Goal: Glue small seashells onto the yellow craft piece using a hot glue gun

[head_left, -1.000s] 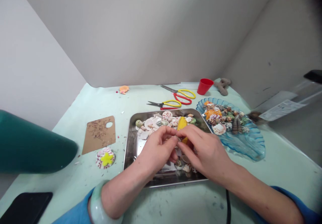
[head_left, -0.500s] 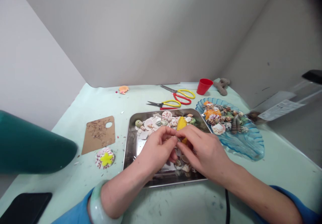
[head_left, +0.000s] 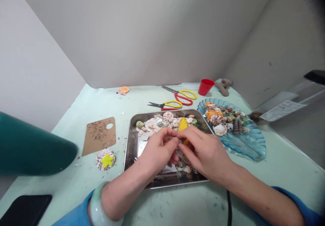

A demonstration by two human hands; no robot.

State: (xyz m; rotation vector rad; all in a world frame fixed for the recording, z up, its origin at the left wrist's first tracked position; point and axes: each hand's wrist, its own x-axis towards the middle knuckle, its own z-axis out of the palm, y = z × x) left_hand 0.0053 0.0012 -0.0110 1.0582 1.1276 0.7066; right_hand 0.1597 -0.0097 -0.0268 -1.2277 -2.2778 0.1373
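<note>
A steel tray (head_left: 131, 144) with several small seashells (head_left: 154, 124) lies in front of me. My left hand (head_left: 157, 153) and my right hand (head_left: 207, 153) meet over its middle, fingertips pinched together on a small object I cannot make out. A yellow piece (head_left: 182, 124) shows just behind my fingers. A pale bangle (head_left: 95, 207) circles my left wrist.
A blue glass dish (head_left: 250, 141) of shells stands to the right. Two pairs of scissors (head_left: 175, 100), a red cup (head_left: 205, 86), a brown card (head_left: 99, 135), a shell flower with a yellow star (head_left: 106, 159), a dark green object (head_left: 30, 148) and a black phone (head_left: 24, 209) lie around.
</note>
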